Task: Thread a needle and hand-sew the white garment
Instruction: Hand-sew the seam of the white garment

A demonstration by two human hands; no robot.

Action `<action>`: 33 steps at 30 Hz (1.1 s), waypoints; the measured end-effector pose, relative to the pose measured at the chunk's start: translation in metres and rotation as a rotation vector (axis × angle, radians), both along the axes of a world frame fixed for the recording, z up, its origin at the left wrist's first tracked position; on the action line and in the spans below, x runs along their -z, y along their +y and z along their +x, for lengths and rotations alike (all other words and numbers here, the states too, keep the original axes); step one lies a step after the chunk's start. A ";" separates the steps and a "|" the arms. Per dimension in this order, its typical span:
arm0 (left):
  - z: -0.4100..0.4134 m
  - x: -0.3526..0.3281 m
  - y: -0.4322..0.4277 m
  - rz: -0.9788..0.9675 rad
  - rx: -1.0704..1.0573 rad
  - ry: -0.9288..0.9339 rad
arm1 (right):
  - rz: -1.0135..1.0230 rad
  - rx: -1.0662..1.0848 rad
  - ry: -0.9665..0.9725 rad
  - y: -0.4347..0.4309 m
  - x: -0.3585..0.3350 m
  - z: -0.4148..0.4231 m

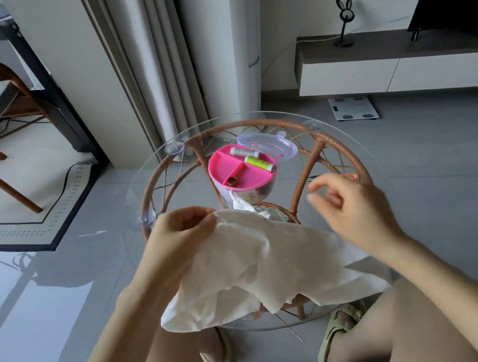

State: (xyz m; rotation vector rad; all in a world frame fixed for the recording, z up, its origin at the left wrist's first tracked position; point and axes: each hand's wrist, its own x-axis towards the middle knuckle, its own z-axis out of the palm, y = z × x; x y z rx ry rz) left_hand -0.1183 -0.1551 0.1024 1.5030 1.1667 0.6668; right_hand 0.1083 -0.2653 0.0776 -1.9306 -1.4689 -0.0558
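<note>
1. The white garment (260, 265) is gripped at its upper edge by the left hand (183, 230). The left fingers (206, 222) are curled round a fold of the cloth.
2. Below those fingers the rest of the garment is draped over the near part of the round glass surface (331, 122) and hangs off its near rim.
3. The right hand (352, 210) is held raised just above the garment's right side, well apart from the left fingers.
4. The right fingers (317, 187) are loosely bent, with thumb and forefinger near each other. They are blurred, so whether anything is pinched between them cannot be told.
5. A pink sewing box (242, 171) is seen on the surface beyond the fingers of both hands, roughly between them.
6. A grey spool (244, 151) and a yellow-green spool (260, 163) are laid across the far side of the box's tray. A small brown ring (231, 179) lies in its near compartment.
7. A clear lid (269, 144) is set just behind the box.
8. An orange object (349, 176) is partly hidden just beyond the right fingers.
</note>
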 end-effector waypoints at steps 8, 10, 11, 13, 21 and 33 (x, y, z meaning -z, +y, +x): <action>0.001 -0.010 -0.009 0.008 0.134 -0.094 | 0.030 -0.275 0.087 0.021 -0.007 -0.058; 0.001 -0.011 -0.010 -0.006 0.164 -0.121 | 0.006 -0.261 0.082 0.024 -0.003 -0.058; 0.002 -0.011 -0.010 -0.012 0.174 -0.129 | -0.007 -0.263 0.084 0.025 -0.002 -0.058; 0.003 -0.012 -0.010 -0.011 0.184 -0.134 | -0.036 -0.279 0.147 0.022 -0.006 -0.057; 0.009 -0.007 -0.011 0.071 0.206 -0.020 | 0.028 -0.768 1.334 -0.007 -0.086 -0.038; 0.011 -0.013 -0.017 -0.111 0.370 -0.206 | -0.043 -0.465 0.321 -0.021 -0.080 -0.054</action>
